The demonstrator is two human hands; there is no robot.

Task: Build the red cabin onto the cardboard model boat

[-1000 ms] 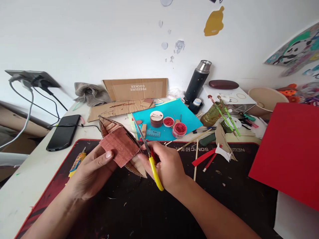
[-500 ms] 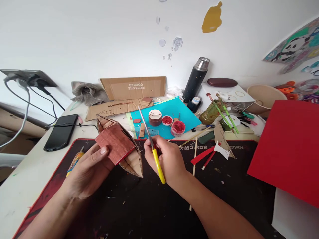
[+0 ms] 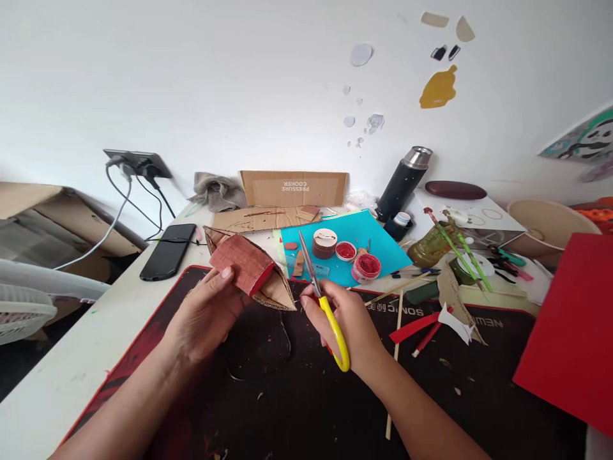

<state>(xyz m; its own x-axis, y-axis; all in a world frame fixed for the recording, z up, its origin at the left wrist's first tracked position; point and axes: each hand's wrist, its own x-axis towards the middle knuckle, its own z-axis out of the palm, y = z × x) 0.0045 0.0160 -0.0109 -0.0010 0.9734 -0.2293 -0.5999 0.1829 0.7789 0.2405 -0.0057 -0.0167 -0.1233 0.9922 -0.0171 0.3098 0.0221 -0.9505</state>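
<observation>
A small cardboard boat with a brown-red painted cover rests in my left hand, thumb on top of the cover and fingers underneath. My right hand is wrapped round yellow-handled scissors, whose blades look closed and point up and away, just right of the boat. The blades touch nothing. Both hands are above the dark desk mat. A dark thread or wire curves over the mat below the boat.
Beyond the hands lie a turquoise sheet, open red paint pots and cardboard. A black flask and brush jar stand at back right. A phone lies left, red card right.
The camera view has swung left and up, so everything sits further right and mostly lower. The boat is turned slightly in my left hand, and my right hand still holds the scissors.
</observation>
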